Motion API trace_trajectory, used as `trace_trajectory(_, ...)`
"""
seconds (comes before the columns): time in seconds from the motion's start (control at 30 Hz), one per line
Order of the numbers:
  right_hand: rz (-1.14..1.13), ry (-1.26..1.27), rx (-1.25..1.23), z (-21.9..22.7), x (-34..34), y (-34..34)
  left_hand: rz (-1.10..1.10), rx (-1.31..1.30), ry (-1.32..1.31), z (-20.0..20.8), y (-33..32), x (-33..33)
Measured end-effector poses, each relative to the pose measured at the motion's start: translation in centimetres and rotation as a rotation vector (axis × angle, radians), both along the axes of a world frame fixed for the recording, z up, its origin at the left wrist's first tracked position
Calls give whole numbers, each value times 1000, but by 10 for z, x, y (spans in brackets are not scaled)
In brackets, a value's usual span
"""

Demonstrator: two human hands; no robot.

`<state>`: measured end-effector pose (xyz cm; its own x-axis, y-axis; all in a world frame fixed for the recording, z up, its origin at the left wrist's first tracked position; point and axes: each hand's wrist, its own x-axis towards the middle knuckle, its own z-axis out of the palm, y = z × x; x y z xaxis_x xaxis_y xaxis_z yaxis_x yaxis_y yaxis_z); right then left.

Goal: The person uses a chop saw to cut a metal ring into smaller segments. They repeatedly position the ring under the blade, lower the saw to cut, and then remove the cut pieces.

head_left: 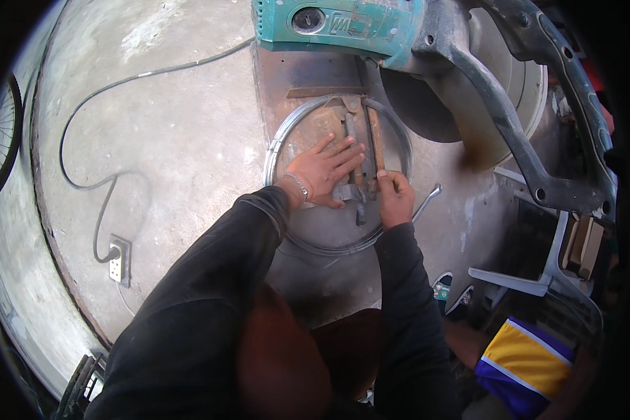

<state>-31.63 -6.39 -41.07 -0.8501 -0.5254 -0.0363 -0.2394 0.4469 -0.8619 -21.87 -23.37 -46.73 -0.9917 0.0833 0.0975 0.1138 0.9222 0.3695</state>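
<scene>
The person's left hand [323,168] is lying palm down with its fingers spread, grasping nothing, its fingertips reaching across the grey and rusty metal clamp rod [351,126]. A silver chain bracelet [298,185] is circling its wrist. The right hand [395,196] is curling its fingers and thumb around the near end of a narrow, rust-brown metal bar [376,140], which is lying just right of the rod and pointing away to the far side.

Both hands are working over a rusty, flat metal base [322,124], and a round coil of silver wire [276,145] is encircling the rod and the bar. The left hand is hiding the middle of the rod; the right hand is covering the bar's near end and part of the coil.

Beyond, a teal power saw [357,42] is overhanging the far part of the base, its dark loop handle [493,105] filling the far right. A black cable [64,133] is running leftward from it over the grey concrete floor [168,133], and a plug is sitting in a pale power strip [120,269]. A silver wrench [427,201] is lying just right of the right hand. A grey chair [518,282] is standing farther right, near a purple and yellow garment [528,357].
</scene>
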Motion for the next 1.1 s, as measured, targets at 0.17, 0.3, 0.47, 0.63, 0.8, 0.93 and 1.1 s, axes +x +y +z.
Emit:
trace_trajectory(0.17, 110, 305, 549, 18, 3, -31, 1, -42, -68, 5, 0, -1)
trace_trajectory(0.3, -229, -80, 220, -10, -3, 14, -8, -21, -43, 7, 1, -1)
trace_trajectory(0.47, -253, -726, 324, -28, 11, 65, 8, 99, 49, 5, -3, 7)
trace_trajectory(0.63, 109, -776, 279, -40, -2, 78, 471, 188, 354, 38, -7, 42)
trace_trajectory(0.8, 189, 40, 477, -65, 42, 64, 909, 193, 291, 22, -57, 72)
trace_trajectory(0.93, -180, 294, 299, -98, 73, 54, 899, 528, 28, -2, -43, 68)
trace_trajectory(1.1, -194, 392, 152, -111, 83, 62, 889, 527, 165, -22, -29, 62)
